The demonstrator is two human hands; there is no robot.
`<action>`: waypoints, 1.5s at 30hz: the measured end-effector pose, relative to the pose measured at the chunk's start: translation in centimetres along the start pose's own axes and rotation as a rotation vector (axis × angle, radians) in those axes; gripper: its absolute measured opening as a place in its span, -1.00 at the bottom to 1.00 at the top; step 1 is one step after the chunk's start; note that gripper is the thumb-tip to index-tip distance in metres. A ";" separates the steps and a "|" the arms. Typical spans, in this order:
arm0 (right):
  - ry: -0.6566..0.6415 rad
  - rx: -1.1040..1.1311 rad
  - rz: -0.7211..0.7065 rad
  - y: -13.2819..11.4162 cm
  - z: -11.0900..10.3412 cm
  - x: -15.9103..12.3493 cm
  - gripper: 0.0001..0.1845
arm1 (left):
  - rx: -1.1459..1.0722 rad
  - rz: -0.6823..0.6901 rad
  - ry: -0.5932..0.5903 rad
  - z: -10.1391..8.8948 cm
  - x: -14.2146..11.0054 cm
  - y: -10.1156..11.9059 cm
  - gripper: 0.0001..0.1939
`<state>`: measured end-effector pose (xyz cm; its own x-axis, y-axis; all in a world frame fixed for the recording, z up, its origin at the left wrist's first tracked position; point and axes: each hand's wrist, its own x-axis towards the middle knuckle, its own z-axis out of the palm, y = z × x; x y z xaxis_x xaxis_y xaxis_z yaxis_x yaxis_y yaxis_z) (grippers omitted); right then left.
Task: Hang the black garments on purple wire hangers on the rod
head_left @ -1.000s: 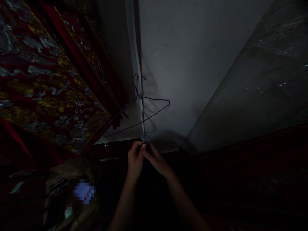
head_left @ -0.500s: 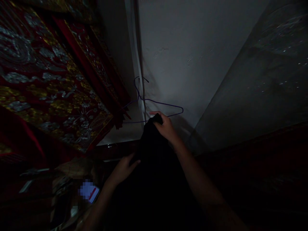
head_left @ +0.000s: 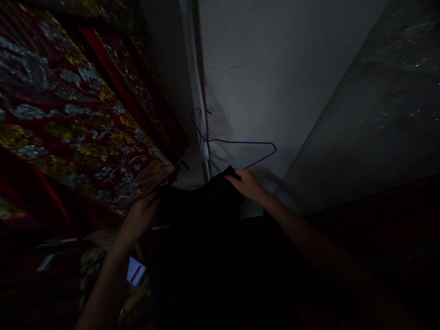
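Observation:
A black cloth garment [head_left: 202,206] stretches between my two hands, its upper edge against the lower bar of a purple wire hanger [head_left: 256,143]. My right hand [head_left: 248,183] pinches the garment's upper right corner close to the hanger. At the garment's left end, my left hand [head_left: 139,217] is closed on the cloth, its fingertips partly lost in the dark. The hanger's hook loops around a narrow upright pole [head_left: 197,78]. Darkness hides the garment's lower part and its exact kind.
Red cloth with gold and silver embroidery [head_left: 113,151] hangs on the left. Behind the pole stands a pale wall [head_left: 261,82], with a shiny translucent sheet [head_left: 371,123] to the right. A lit phone [head_left: 135,271] lies at lower left among cluttered items.
My left hand has moved left and up, and my right hand slightly right. The black garment's upper edge is now spread wide along the hanger, which has tilted a little.

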<state>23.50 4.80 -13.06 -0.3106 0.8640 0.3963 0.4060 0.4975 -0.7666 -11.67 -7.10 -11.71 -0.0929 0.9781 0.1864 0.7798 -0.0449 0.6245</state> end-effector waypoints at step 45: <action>0.005 0.069 0.117 -1.0 -12.5 0.5 -0.62 | 0.111 0.480 0.242 -2.9 9.3 5.7 -0.67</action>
<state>33.67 5.74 -5.82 -0.2604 0.9161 0.3048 0.3788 0.3873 -0.8405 -9.91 1.15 -4.19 0.1597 0.7779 0.6077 0.8290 -0.4399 0.3453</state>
